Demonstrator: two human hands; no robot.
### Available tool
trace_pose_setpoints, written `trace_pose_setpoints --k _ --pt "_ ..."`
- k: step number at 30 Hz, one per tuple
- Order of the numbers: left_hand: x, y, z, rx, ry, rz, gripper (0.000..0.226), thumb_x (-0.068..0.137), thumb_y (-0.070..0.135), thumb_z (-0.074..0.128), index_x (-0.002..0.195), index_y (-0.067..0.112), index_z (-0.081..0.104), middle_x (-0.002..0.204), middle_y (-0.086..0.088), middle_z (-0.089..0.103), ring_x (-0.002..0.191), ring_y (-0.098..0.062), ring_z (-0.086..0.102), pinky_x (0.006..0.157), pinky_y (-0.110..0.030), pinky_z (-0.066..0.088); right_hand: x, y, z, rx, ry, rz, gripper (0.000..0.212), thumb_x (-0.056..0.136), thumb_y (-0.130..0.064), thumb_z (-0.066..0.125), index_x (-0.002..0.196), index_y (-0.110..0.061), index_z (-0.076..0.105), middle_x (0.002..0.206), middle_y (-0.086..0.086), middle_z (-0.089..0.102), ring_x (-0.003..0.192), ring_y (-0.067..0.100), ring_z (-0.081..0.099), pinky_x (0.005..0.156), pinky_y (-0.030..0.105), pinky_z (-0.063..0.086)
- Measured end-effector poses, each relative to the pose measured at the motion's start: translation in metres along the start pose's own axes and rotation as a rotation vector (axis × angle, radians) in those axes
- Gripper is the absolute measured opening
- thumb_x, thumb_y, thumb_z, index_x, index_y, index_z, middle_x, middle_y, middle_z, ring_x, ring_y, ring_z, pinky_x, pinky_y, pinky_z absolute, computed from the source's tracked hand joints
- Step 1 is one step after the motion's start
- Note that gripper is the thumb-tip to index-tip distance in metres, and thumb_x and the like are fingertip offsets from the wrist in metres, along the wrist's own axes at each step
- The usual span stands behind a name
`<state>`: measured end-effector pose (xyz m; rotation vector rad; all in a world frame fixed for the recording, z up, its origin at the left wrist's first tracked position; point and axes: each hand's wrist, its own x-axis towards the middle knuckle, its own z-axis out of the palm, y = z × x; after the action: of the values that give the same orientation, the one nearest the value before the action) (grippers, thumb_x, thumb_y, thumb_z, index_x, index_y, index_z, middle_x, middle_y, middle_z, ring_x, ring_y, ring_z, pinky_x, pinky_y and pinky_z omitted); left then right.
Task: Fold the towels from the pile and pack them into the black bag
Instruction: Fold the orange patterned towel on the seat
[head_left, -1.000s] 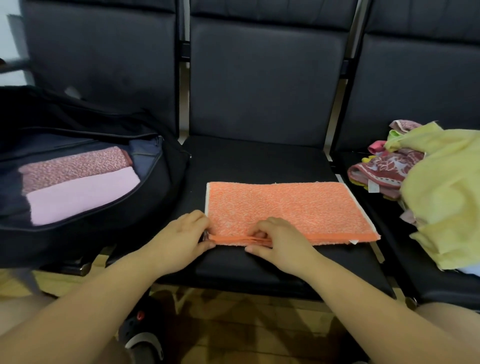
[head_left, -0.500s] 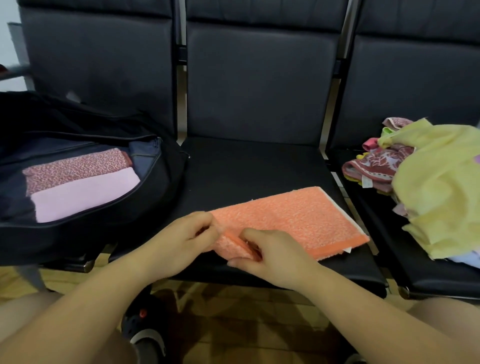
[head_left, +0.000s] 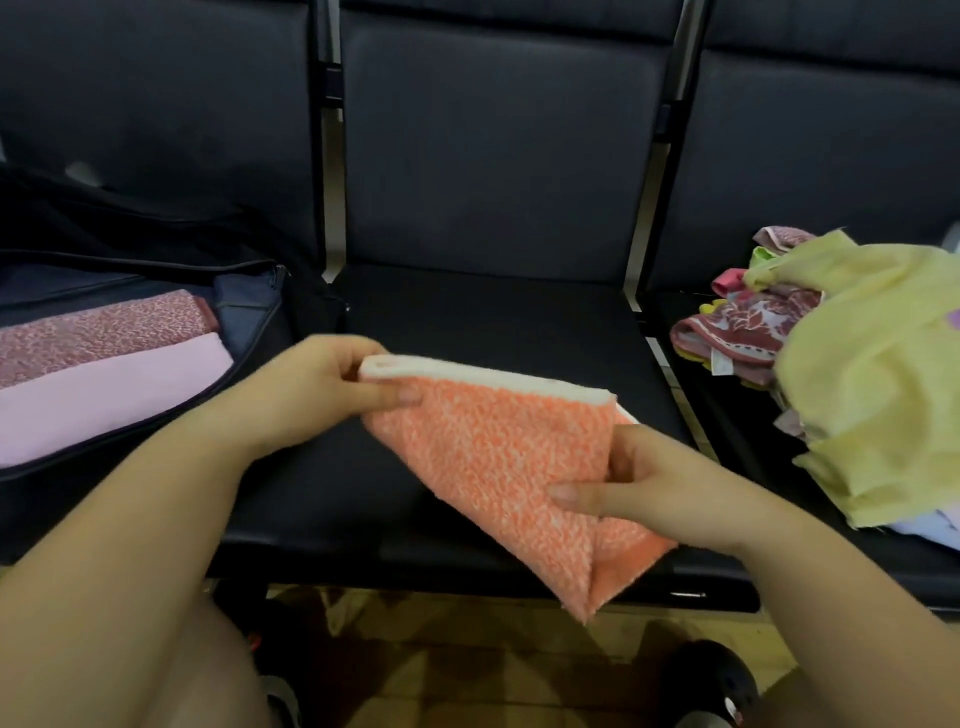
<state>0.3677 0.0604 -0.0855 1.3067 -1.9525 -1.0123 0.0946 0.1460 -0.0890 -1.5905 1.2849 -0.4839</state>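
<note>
A folded orange towel (head_left: 498, 457) with a white edge hangs lifted above the middle seat, one corner drooping past the seat's front edge. My left hand (head_left: 322, 389) pinches its upper left corner. My right hand (head_left: 649, 483) grips its right side, thumb on top. The open black bag (head_left: 260, 322) lies on the left seat. Inside it lie a speckled dark pink towel (head_left: 104, 327) and a plain light pink towel (head_left: 104, 395), both folded. The pile of unfolded towels sits on the right seat, topped by a yellow towel (head_left: 872, 374).
Three black padded seats (head_left: 493, 312) stand in a row with upright backs. A maroon patterned cloth (head_left: 743, 327) lies at the pile's left edge. Below the seat front I see a tiled floor and dark shoes (head_left: 711, 686).
The orange towel lay flat on the middle seat. Both hands gathered its near edge and have lifted it off the seat, turning it towards the left.
</note>
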Motion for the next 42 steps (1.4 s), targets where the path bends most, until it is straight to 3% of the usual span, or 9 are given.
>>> trace_pose_setpoints --k 7,11,14,17,21,28,31,38,42 --pt "0.031 0.020 0.053 -0.686 0.045 0.070 0.029 0.081 0.043 0.064 0.103 0.026 0.070 0.103 0.003 0.073 0.100 -0.010 0.066 0.089 -0.028 0.049 -0.024 -0.006 -0.032 0.078 0.159 -0.050 0.026 0.077 -0.034 0.059 0.095 -0.018 0.067 0.091 -0.002 0.075 0.085 0.014 0.071 0.072 0.022 0.055" --pt "0.045 0.009 0.087 -0.374 -0.191 -0.096 0.062 0.082 0.057 0.060 0.133 0.023 0.051 0.123 0.010 0.063 0.111 -0.007 0.061 0.104 -0.036 0.043 -0.017 0.019 -0.054 0.055 0.385 0.147 0.033 0.080 -0.041 0.061 0.099 -0.014 0.066 0.094 0.005 0.074 0.086 0.023 0.071 0.080 0.037 0.058" --pt "0.045 -0.008 0.107 0.012 -0.320 -0.189 0.089 0.068 0.067 0.068 0.141 0.027 0.039 0.134 0.011 0.051 0.116 -0.005 0.054 0.103 -0.026 0.041 -0.007 0.047 -0.067 -0.280 0.420 0.428 0.028 0.093 -0.034 0.058 0.108 -0.012 0.061 0.093 0.005 0.069 0.081 0.020 0.067 0.080 0.037 0.056" --pt "0.047 -0.014 0.113 0.109 -0.315 -0.188 0.058 0.077 0.051 0.070 0.127 0.026 0.054 0.122 0.008 0.059 0.109 -0.007 0.057 0.096 -0.025 0.046 0.000 0.061 -0.072 -0.432 0.382 0.569 0.030 0.095 -0.029 0.054 0.114 -0.005 0.058 0.087 0.006 0.064 0.075 0.019 0.063 0.073 0.033 0.053" --pt "0.046 -0.008 0.111 0.186 -0.322 -0.176 0.027 0.079 0.046 0.071 0.092 0.023 0.065 0.087 0.010 0.064 0.079 -0.003 0.059 0.068 -0.019 0.045 0.005 0.064 -0.073 -0.488 0.428 0.558 0.034 0.095 -0.031 0.053 0.115 -0.004 0.059 0.089 0.004 0.059 0.078 0.020 0.058 0.070 0.031 0.047" --pt "0.024 0.011 0.074 0.072 -0.487 -0.177 0.031 0.072 0.044 0.074 0.084 0.016 0.067 0.073 0.006 0.068 0.070 -0.006 0.064 0.067 -0.020 0.052 0.004 0.059 -0.060 -0.251 0.334 0.379 0.029 0.096 -0.033 0.053 0.116 -0.015 0.062 0.105 -0.004 0.066 0.092 0.011 0.062 0.075 0.024 0.049" --pt "0.023 0.008 0.070 0.037 -0.393 -0.203 0.034 0.068 0.043 0.074 0.086 0.016 0.067 0.074 0.005 0.070 0.068 -0.005 0.066 0.063 -0.018 0.049 0.006 0.060 -0.053 -0.170 0.319 0.335 0.027 0.096 -0.032 0.054 0.116 -0.015 0.062 0.108 -0.004 0.066 0.095 0.008 0.062 0.069 0.017 0.044" --pt "0.028 -0.003 0.083 0.320 -0.379 -0.321 0.028 0.084 0.045 0.066 0.086 0.018 0.061 0.085 0.001 0.062 0.070 -0.012 0.061 0.055 -0.021 0.047 0.013 0.074 -0.048 -0.263 0.523 0.323 0.027 0.089 -0.029 0.064 0.108 -0.009 0.062 0.104 0.003 0.065 0.092 0.017 0.062 0.074 0.028 0.051" --pt "0.026 -0.002 0.087 0.529 -0.215 -0.241 0.035 0.078 0.049 0.070 0.099 0.027 0.051 0.098 0.009 0.058 0.086 -0.006 0.057 0.075 -0.027 0.050 0.019 0.079 -0.043 -0.415 0.611 0.273 0.021 0.088 -0.030 0.065 0.102 -0.017 0.058 0.097 -0.002 0.060 0.088 0.013 0.057 0.060 0.016 0.036"
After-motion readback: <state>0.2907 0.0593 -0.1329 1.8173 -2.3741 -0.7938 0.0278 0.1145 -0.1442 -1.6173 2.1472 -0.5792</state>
